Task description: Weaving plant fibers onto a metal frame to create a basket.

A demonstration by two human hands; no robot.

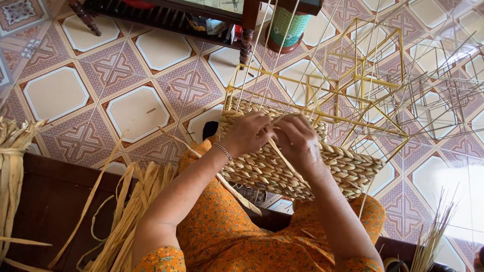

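A half-woven straw basket (348,168) on a yellow wire frame (353,121) rests on my lap, with pale upright stakes rising from its rim. My left hand (247,133), a thin bracelet at its wrist, grips the upper rim of the weave. Close beside it, my right hand (297,138) pinches a flat straw strand (285,160) that slants down across the woven side. The two hands almost touch at the rim.
Loose dried straw strips (128,214) lie on a dark wooden bench (48,201) at my left, another bundle (12,166) at the far left. Bare wire frames (438,90) stand on the patterned tile floor at the right. A dark wooden shelf (166,17) is ahead.
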